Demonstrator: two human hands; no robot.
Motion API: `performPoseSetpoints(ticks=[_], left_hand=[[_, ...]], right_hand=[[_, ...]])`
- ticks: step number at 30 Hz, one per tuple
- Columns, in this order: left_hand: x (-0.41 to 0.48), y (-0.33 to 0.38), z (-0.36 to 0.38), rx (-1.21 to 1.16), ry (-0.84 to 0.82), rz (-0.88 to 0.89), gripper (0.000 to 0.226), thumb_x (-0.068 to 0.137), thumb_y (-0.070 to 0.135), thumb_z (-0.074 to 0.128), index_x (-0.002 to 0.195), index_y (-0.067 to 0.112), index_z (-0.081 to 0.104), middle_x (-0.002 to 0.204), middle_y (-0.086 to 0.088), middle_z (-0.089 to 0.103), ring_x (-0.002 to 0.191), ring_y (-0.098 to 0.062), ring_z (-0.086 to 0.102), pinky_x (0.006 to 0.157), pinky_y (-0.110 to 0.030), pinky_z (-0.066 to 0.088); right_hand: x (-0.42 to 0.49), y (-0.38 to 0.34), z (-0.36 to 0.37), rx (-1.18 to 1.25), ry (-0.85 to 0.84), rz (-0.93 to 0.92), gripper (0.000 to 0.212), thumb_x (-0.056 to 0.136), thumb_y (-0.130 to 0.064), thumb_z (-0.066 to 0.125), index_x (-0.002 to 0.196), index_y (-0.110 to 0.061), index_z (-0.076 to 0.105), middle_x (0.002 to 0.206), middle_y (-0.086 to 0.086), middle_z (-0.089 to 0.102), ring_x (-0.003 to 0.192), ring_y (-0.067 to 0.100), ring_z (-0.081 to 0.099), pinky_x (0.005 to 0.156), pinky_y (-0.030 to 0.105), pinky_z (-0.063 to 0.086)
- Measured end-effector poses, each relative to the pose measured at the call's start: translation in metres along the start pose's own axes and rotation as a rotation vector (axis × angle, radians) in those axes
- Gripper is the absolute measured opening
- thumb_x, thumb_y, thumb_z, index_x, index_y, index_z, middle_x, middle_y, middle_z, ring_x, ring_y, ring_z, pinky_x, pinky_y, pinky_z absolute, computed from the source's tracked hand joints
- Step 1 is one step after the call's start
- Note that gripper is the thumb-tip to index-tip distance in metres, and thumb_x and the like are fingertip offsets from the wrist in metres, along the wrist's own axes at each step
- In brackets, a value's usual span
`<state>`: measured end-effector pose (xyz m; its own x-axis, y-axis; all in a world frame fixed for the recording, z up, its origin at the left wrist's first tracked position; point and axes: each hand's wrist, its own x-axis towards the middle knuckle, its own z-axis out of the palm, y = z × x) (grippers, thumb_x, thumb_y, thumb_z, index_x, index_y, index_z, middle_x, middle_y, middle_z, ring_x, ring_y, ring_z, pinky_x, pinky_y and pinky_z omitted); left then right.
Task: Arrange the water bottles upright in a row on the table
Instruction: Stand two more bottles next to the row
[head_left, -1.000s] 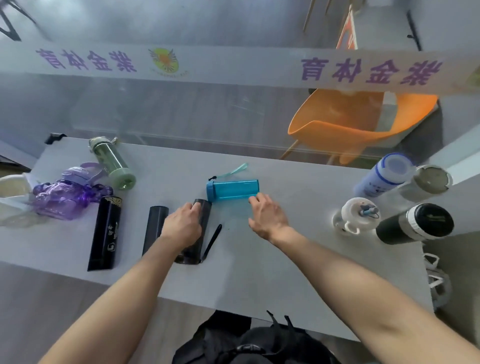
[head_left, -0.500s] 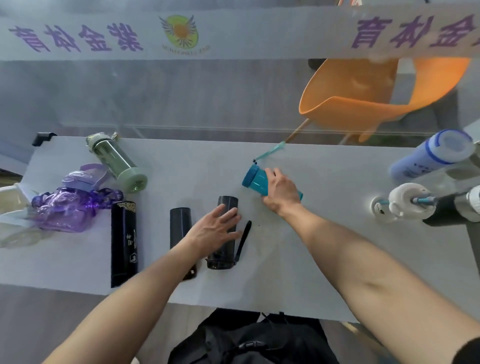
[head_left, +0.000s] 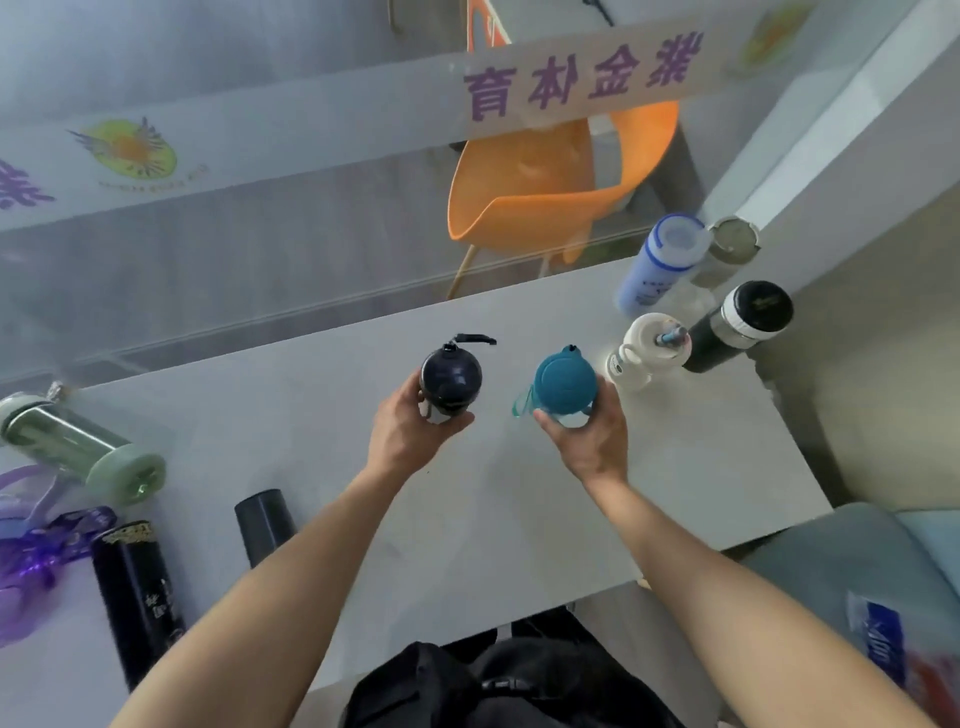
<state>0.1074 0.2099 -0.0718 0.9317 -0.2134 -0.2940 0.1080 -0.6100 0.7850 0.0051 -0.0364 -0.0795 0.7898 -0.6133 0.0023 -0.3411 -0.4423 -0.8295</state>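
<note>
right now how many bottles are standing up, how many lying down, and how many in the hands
Standing on the table: 4 (white-blue bottle, clear bottle with grey lid, white bottle, black-white flask)
Lying down: 4 (green bottle, purple bottle, black flask, dark tumbler)
Held upright: 2 (dark bottle, teal bottle)
Total: 10

Two upright bottles (head_left: 451, 382) stand side by side mid-desk (head_left: 322, 415). Four more (head_left: 660, 265) cluster at its far right; others lie (head_left: 83, 449) at left.
</note>
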Motion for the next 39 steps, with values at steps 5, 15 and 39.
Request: performPoseSetpoints(ticks=[5, 15, 39], left_hand=[[0.007, 0.036, 0.063, -0.078, -0.055, -0.052, 0.056, 0.070, 0.042, 0.100, 0.118, 0.033, 0.072, 0.100, 0.024, 0.075, 0.096, 0.003, 0.069, 0.084, -0.027, 0.054], [0.000, 0.064, 0.121, -0.028, -0.085, -0.044, 0.063, 0.072, 0.031, 0.101, 0.125, 0.035, 0.067, 0.103, 0.020, 0.075, 0.092, 0.002, 0.067, 0.073, -0.014, 0.049], [-0.192, -0.101, -0.100, 0.470, 0.199, -0.442, 0.032, 0.094, 0.042, 0.074, 0.121, 0.026, 0.073, 0.114, 0.005, 0.075, 0.107, -0.021, 0.072, 0.091, -0.038, 0.058]], right_hand=[[-0.009, 0.028, -0.037, -0.034, 0.100, 0.019, 0.078, 0.070, -0.037, 0.101, 0.133, -0.016, 0.059, 0.118, -0.001, 0.059, 0.099, 0.016, 0.061, 0.085, 0.038, 0.058], [-0.008, 0.064, -0.061, -0.028, -0.027, 0.075, 0.077, 0.072, -0.046, 0.097, 0.133, -0.022, 0.055, 0.120, -0.007, 0.054, 0.100, 0.020, 0.063, 0.082, 0.040, 0.060], [-0.123, -0.083, 0.071, -0.966, -1.021, -0.372, 0.030, 0.088, -0.017, 0.069, 0.117, -0.013, 0.073, 0.120, 0.010, 0.074, 0.114, 0.030, 0.072, 0.087, 0.035, 0.056]])
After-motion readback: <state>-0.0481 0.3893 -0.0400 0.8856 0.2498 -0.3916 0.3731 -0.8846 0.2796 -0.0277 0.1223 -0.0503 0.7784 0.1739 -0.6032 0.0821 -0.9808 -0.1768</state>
